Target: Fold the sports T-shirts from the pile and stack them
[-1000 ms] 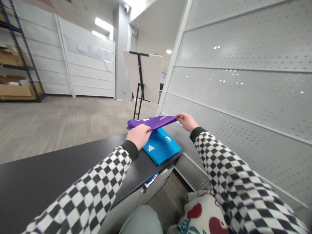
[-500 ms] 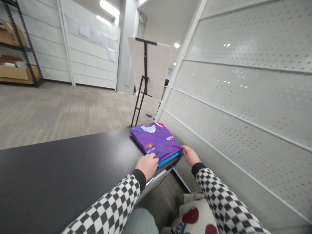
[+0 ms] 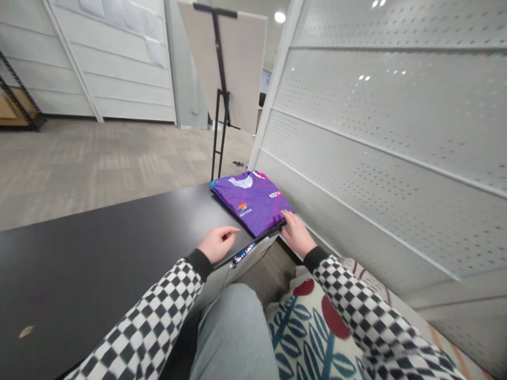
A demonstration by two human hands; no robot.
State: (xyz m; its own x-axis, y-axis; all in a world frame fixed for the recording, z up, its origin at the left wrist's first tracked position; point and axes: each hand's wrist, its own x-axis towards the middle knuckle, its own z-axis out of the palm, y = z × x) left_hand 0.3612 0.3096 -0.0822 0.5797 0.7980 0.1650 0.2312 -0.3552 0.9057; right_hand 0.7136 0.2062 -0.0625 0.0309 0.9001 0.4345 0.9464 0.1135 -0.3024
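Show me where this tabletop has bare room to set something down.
The smooth black tabletop is bare between its far edge, the folded purple shirt and the left hand. Further left, only a small tan leaf-like piece interrupts it. The right end is crowded: shirt, right hand, white perforated panel alongside.

Bright, soft white light fills the room, and there's the lamp above the shirt, blown out to a plain white disc. Small glints dot the panel right of the shirt; look left of it and a pale sheen spreads over the table, with a thin dark shadow along the shirt's left edge. Below the shirt, it's dimmer. Slight blur softens its small print, and far to its lower right the sleeve's checks stretch and smear.
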